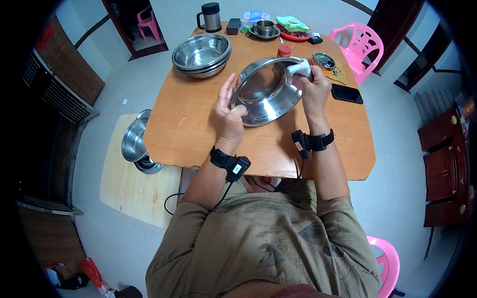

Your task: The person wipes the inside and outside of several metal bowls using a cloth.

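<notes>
A shiny stainless steel basin (266, 106) is held tilted above the wooden table. My left hand (230, 106) grips its left rim, thumb on the metal and fingers behind it. At the upper right rim, my right hand (316, 87) pinches a white cloth (299, 68) folded over the edge. Both wrists wear black straps with small cabled devices. Left of the basin, a stack of steel basins (201, 54) stands on the table. A jar with a red lid (284, 51) is just behind the held basin.
On the wooden table (179, 138) are a phone (347, 93), an open round tin (324, 61), a steel mug (212, 18), a steel cup (265, 28) and a red tray (294, 35). More basins (135, 139) rest on a low board at left. Pink chairs (357, 46) stand nearby.
</notes>
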### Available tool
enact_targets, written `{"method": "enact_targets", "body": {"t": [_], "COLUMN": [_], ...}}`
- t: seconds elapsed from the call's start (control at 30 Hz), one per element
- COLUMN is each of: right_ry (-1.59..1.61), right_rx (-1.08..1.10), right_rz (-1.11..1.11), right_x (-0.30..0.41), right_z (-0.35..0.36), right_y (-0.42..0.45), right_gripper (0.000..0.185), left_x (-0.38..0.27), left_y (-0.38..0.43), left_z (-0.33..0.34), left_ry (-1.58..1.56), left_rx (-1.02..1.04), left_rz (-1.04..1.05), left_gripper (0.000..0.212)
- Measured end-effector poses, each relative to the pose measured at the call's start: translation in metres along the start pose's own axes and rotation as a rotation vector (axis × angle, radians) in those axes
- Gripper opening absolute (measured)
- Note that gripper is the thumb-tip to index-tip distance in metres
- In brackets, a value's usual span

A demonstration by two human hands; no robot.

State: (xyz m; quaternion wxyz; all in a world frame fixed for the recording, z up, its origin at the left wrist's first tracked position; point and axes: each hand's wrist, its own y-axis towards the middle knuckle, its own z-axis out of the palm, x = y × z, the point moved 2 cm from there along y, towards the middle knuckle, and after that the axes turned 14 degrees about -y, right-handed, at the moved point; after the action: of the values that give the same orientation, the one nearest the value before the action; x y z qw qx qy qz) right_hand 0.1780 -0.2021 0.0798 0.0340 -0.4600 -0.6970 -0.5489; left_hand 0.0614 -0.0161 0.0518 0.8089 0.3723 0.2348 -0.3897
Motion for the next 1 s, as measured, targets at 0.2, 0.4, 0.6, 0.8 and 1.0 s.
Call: {"method": "enact_targets", "body": {"t": [0.2, 0.4, 0.6, 0.8, 1.0], "right_ry": [0.308, 0.272, 0.721, 0.826, 0.898], "right_rx": [0.265, 0.515, 0.95, 0.99, 0.964], "right_rz": [0.433, 0.56, 0.82, 0.823, 0.849], "right_x": [-0.042, -0.015, 0.014, 0.008, -0.004], "right_z": [0.037, 0.036, 0.03, 0.038, 0.046], "right_y": [-0.024, -0.038, -0.057, -0.063, -0.063], "right_gripper": [0.02, 0.016, 0.016, 0.018, 0.018], "left_x": [0.014, 0.019, 0.026, 0.037, 0.041], "left_y": [0.011, 0.012, 0.016, 0.017, 0.02], "left_z": [-0.017, -0.028, -0.04, -0.048, -0.046], "left_ry": [-0.123, -0.232, -0.276, -0.281, -0.162], "left_rx": [-0.091, -0.31, -0.404, -0.391, -0.246], "left_rz": [0.041, 0.037, 0.107, 0.003, -0.068], "left_gripper": [0.081, 0.071, 0.046, 0.039, 0.05]}}
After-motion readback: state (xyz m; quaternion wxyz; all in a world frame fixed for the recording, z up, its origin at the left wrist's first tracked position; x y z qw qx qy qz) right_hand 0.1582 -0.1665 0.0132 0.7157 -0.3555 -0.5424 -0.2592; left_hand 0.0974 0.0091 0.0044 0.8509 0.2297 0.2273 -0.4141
